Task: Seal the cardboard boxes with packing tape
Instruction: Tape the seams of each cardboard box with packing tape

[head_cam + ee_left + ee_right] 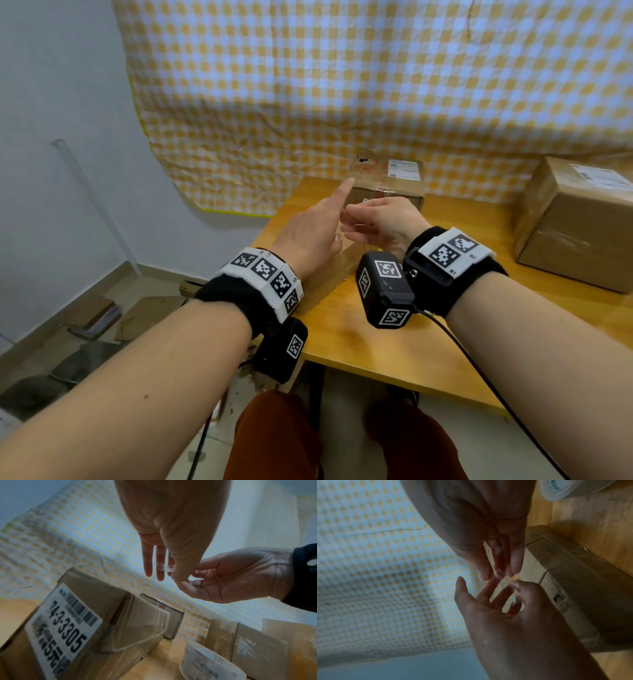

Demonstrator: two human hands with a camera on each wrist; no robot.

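Observation:
Both hands meet in the air above a cardboard box [325,277] with a white label reading 74-3305 [65,627] at the table's left edge. My left hand [325,222] has its fingers straight and the index finger pointing away. A small scrap of clear tape [163,568] clings between its thumb and middle finger. My right hand [356,222] curls its fingers and pinches the end of that scrap at the left thumb tip [180,578]. The roll of packing tape [205,662] stands on the table to the right of the labelled box.
A second taped box [387,181] sits at the back of the yellow wooden table [394,349], and a larger one [575,222] at the right. A checked yellow cloth [342,85] hangs behind. Flattened cardboard [147,315] lies on the floor to the left.

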